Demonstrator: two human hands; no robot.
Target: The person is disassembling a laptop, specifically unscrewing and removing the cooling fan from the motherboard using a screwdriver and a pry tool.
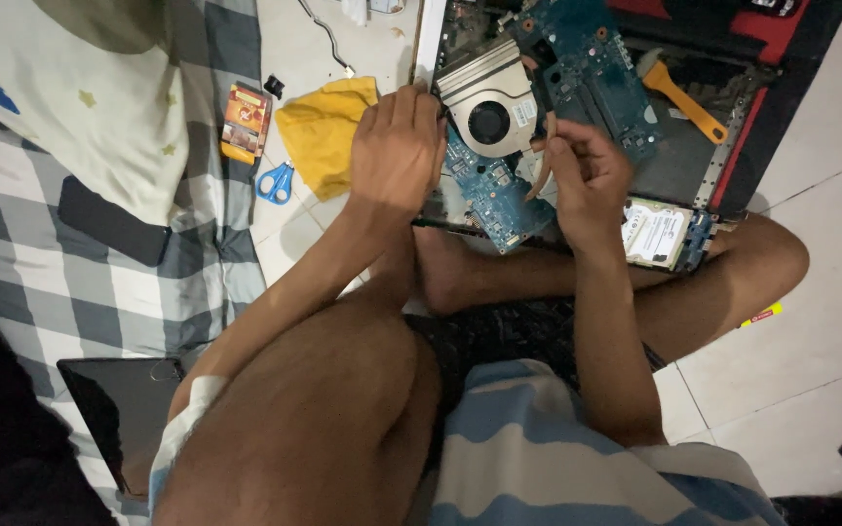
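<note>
Floor, tiled, pale (811, 331); person seated on it, knees up, viewed from above.

Tablet (119, 409), dark, lying on a checked blanket (80, 282) at the left edge of the floor. Phone (114, 222), dark, further up the same blanket, beside a cream pillow (99, 117).

Small orange packet (246, 122) on the floor at the blanket's edge; blue-handled scissors (276, 182) just below it. Yellow cloth (328, 141), crumpled, just beside the scissors.

Left hand (397, 151): back up, fingers curled together and pressed down on the left edge of the blue board (577, 68), beside the fan (489, 122). What the fingertips grip cannot be told.

Blue board: laptop mainboard with round black fan and metal fins, tilted over the open laptop base (723, 146), which lies on the floor ahead of the person's feet.

Right hand (587, 175): thumb and forefinger pinching a thin brown strip (545, 166) near the fan, other fingers loosely bent.

Drive (657, 232), flat, silver with a white label, at the near edge of the base, just beside the right hand.

Orange tool (684, 97), flat-handled, lying inside the base, right of the board.

Yellow marker (762, 314) on the floor by the right knee.
</note>
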